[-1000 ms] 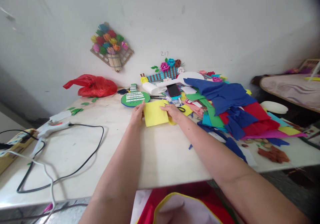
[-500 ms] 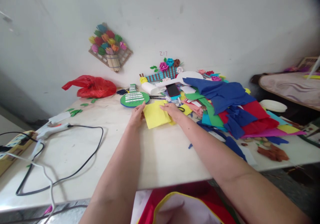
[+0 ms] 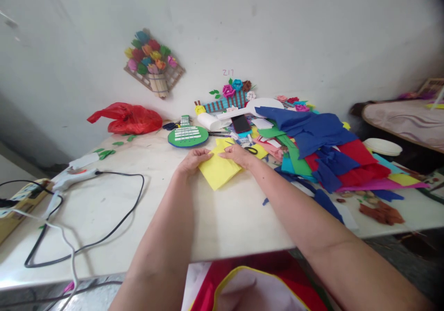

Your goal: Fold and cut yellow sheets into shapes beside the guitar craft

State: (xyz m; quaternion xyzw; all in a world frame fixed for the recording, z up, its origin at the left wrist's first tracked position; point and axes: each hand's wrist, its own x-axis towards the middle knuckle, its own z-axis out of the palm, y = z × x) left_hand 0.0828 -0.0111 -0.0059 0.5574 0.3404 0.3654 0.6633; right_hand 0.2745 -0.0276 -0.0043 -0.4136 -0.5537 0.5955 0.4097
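Observation:
Both hands grip a yellow square of paper (image 3: pixel 218 171), held tilted with one corner pointing down toward me. My left hand (image 3: pixel 194 159) pinches its upper left side, thumb on top. At its upper right side, my right hand (image 3: pixel 239 156) closes on the same paper. More yellow paper (image 3: pixel 225 141) shows just behind the held piece. Beside my right hand lie black-handled scissors (image 3: pixel 251 150), their blades partly hidden. Beyond my left hand rests a green guitar-shaped craft piece (image 3: pixel 188 136) with white strips across it.
Crumpled blue paper (image 3: pixel 312 128) and other coloured sheets are heaped on the right. A phone (image 3: pixel 240 123) lies near the middle back. On the left are a red plastic bag (image 3: pixel 130 118), a glue gun (image 3: pixel 76 177) with a looping cord, and a power strip (image 3: pixel 26 202).
The yellow paper has been turned so a corner now points toward me. My left hand has shifted slightly right and down along its edge.

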